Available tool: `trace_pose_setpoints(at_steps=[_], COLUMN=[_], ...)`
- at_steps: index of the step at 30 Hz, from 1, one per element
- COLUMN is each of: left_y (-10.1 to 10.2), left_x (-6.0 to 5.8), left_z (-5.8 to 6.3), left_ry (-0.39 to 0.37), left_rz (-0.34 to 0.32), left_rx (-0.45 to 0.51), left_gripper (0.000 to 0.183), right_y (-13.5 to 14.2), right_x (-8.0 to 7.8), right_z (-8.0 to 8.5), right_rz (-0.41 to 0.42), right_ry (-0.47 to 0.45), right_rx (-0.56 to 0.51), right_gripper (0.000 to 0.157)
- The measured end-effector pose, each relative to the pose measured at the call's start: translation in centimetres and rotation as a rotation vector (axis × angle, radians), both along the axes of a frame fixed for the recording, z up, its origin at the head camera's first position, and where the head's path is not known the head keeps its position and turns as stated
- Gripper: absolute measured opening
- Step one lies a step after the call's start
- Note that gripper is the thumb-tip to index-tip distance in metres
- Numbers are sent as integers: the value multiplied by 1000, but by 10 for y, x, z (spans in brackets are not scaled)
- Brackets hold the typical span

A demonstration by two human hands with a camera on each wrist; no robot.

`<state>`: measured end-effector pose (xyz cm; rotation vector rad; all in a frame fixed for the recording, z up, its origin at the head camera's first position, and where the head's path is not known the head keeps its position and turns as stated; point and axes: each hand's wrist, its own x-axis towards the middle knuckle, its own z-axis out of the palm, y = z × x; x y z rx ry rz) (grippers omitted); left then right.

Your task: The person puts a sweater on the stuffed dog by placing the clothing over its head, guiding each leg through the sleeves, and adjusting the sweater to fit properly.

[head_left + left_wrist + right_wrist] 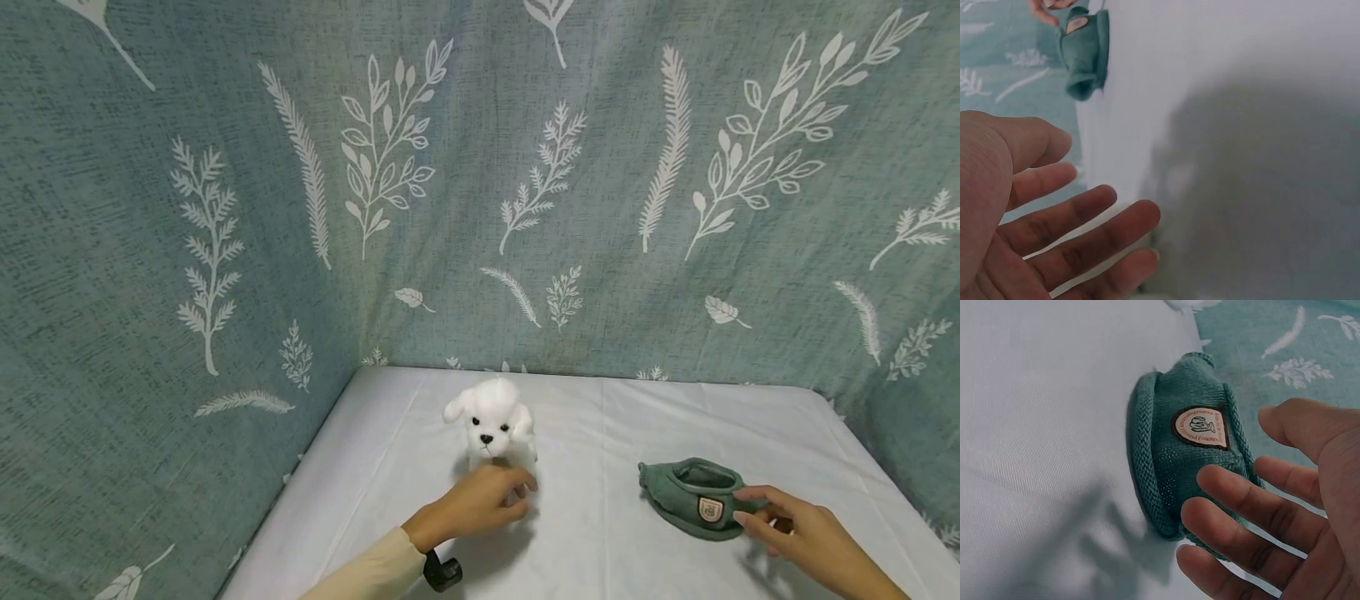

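Note:
A white plush dog [495, 417] stands upright on the bed-like white surface, its dark eyes and nose facing me. My left hand [483, 500] is just in front of it, covering its lower body; in the left wrist view its fingers [1110, 234] are loosely spread and hold nothing. To the right lies a small green knitted sweater [693, 500] with a pale patch on its front and its neck opening upward. My right hand [798, 529] is at the sweater's right end, thumb and fingers apart. In the right wrist view its relaxed fingers [1229, 519] overlap the knit's edge.
White cloth [592, 550] covers the flat surface. Teal curtains [465, 183] with white leaf prints hang behind it and along both sides. A black wrist camera [441, 573] is strapped on the left wrist, below a cream sleeve [375, 571].

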<state>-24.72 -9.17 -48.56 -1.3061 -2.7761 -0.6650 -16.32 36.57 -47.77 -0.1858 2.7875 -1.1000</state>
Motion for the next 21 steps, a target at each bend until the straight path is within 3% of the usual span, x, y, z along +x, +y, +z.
trace_pose_setpoints(at_steps=[8, 15, 21], left_y=[28, 53, 75], left_x=[-1, 0, -2], left_z=[3, 4, 3], left_ry=[-10, 44, -4], left_rz=[-29, -70, -90], left_rx=[-32, -44, -34], left_gripper=[23, 23, 25], right_y=[1, 2, 3], right_x=[0, 0, 0], right_z=[0, 0, -2], right_rz=[0, -12, -27], right_ry=[-21, -34, -56], right_rx=[-67, -83, -109], right_gripper=[52, 52, 53])
